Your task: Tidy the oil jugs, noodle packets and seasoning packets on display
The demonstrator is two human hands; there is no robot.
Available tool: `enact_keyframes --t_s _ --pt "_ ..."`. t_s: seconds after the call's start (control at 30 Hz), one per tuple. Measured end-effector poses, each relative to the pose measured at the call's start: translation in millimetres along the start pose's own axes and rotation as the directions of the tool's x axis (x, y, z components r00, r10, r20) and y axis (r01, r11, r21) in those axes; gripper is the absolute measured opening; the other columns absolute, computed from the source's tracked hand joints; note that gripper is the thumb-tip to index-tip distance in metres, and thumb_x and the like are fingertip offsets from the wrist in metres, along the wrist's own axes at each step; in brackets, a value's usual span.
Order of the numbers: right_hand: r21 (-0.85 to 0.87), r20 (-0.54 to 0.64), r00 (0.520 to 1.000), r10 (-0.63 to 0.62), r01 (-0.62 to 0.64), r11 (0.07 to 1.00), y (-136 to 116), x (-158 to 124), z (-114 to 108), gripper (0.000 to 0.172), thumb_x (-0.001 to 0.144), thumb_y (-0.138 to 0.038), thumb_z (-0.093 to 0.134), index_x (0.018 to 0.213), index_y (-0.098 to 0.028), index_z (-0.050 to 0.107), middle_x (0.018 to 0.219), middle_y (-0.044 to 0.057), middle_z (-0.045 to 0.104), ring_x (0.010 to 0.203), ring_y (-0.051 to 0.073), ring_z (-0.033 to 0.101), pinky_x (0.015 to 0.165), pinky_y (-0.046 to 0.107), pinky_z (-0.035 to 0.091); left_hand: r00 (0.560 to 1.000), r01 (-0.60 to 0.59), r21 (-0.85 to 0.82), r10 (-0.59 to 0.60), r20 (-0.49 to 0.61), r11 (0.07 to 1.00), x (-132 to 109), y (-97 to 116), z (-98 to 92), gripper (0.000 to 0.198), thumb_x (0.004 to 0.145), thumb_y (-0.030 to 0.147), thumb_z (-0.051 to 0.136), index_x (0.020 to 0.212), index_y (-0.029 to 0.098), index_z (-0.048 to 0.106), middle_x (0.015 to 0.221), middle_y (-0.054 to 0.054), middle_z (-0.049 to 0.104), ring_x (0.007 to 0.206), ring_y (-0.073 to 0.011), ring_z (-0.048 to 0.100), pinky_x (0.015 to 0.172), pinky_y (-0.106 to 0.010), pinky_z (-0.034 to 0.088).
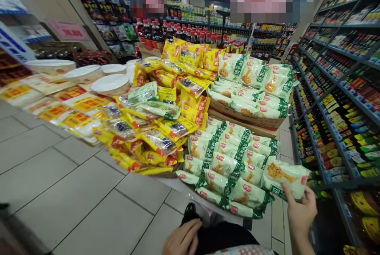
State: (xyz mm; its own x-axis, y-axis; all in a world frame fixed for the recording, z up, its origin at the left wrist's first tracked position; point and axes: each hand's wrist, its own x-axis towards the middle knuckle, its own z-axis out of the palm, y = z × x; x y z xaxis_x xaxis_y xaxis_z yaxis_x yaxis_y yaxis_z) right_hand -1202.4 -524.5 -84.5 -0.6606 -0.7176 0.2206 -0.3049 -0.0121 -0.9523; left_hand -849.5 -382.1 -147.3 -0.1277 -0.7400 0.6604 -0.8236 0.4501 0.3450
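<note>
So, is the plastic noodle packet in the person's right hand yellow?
No, the right hand holds a pale-green plastic noodle packet between its fingers.

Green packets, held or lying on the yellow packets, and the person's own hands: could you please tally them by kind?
Held green packet: 1
Green packets on the yellow pile: 2
Hands, right hand and left hand: 2
Total: 5
</note>
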Motion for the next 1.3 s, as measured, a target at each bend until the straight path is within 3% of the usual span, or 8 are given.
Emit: enact_keyframes --t_s 0.17,0.27,0.37,0.47,0.6,0.8,0.97,1.3 --pt "0.107 -0.112 0.979 -0.168 0.18 0.978 -10.6 -7.9 27.3 0.068 0.063 -0.051 0.088 0.112 -0.018 0.055 0.11 0.011 0.068 0.097 0.025 0.07 0.098 0.045 0.056 0.994 0.038 -0.055 -0.043 -0.101 0.998 -0.7 26.5 10.8 0.031 0.091 0.001 0.047 0.105 0.017 0.07 0.096 -0.005 0.076 0.085 -0.0114 0.074 0.079 -0.016 0.057" --pt "0.107 -0.023 0.907 -0.42 0.42 0.901 -41.8 -17.6 53.9 0.057 0.067 -0.047 0.088 0.105 -0.019 0.057 0.102 0.009 0.067 0.089 0.022 0.069 0.085 0.037 0.06 0.992 0.031 -0.058 -0.038 -0.122 0.998 -13.6 24.8 9.7 0.031 0.091 0.001 0.046 0.104 0.016 0.07 0.095 -0.005 0.076 0.084 -0.0115 0.073 0.077 -0.016 0.057" --pt "0.153 0.317 0.666 -0.676 0.667 0.729 -76.1 -43.0 89.0 0.037 0.077 -0.041 0.083 0.102 -0.022 0.064 0.095 0.005 0.07 0.086 0.021 0.069 0.081 0.034 0.059 0.991 0.026 -0.051 -0.033 -0.133 0.998 -32.4 10.7 1.0 0.031 0.091 0.001 0.047 0.105 0.017 0.07 0.095 -0.005 0.076 0.084 -0.0114 0.073 0.076 -0.017 0.057" --pt "0.265 0.586 0.386 -0.712 0.739 0.619 -101.3 -76.4 129.6 0.026 0.089 -0.039 0.072 0.111 -0.027 0.067 0.103 0.006 0.073 0.096 0.023 0.07 0.087 0.037 0.057 0.987 0.005 -0.059 -0.014 -0.16 0.998 -45.3 -12.3 -19.6 0.033 0.089 -0.002 0.05 0.106 0.017 0.07 0.095 -0.005 0.076 0.084 -0.0115 0.073 0.076 -0.017 0.057" --pt "0.234 0.779 0.213 -0.589 0.773 0.589 -107.6 -114.6 177.8 0.022 0.097 -0.028 0.058 0.118 -0.026 0.067 0.116 0.008 0.072 0.11 0.026 0.065 0.096 0.042 0.051 0.978 -0.009 -0.048 -0.001 -0.208 0.999 -50.2 -52.5 -67.7 0.031 0.088 -0.003 0.053 0.105 0.016 0.07 0.094 -0.005 0.076 0.083 -0.0118 0.073 0.075 -0.017 0.057" --pt "-0.165 0.926 0.306 -0.222 0.855 0.492 -96.3 -150.7 226.4 0.035 0.094 -0.02 0.06 0.129 -0.023 0.063 0.123 0.009 0.069 0.113 0.029 0.061 0.097 0.043 0.045 0.993 -0.013 -0.012 0.012 -0.115 1.0 -58.1 -119.4 -146.6 0.029 0.09 -0.004 0.053 0.106 0.015 0.069 0.095 -0.007 0.076 0.087 -0.0121 0.073 0.08 -0.018 0.056" --pt "-0.269 0.952 0.304 -0.048 0.899 0.346 -109.4 -163.5 251.7 0.041 0.094 -0.02 0.058 0.135 -0.021 0.057 0.121 0.013 0.067 0.117 0.031 0.058 0.096 0.04 0.042 0.992 -0.098 -0.003 0.097 -0.081 0.995 -55.8 -162.6 -184.6 0.027 0.094 0.0 0.05 0.104 0.016 0.069 0.092 -0.006 0.076 0.082 -0.0119 0.073 0.074 -0.018 0.056" --pt "-0.357 0.934 0.343 0.1 0.886 0.294 -106.5 -164.7 275.5 0.052 0.094 -0.029 0.057 0.143 -0.012 0.048 0.138 0.02 0.056 0.129 0.034 0.051 0.105 0.048 0.041 0.983 -0.156 -0.12 0.143 -0.111 0.98 -54.6 -180.2 -168.9 0.03 0.092 -0.002 0.048 0.104 0.017 0.069 0.092 -0.005 0.076 0.081 -0.0107 0.073 0.072 -0.017 0.055"
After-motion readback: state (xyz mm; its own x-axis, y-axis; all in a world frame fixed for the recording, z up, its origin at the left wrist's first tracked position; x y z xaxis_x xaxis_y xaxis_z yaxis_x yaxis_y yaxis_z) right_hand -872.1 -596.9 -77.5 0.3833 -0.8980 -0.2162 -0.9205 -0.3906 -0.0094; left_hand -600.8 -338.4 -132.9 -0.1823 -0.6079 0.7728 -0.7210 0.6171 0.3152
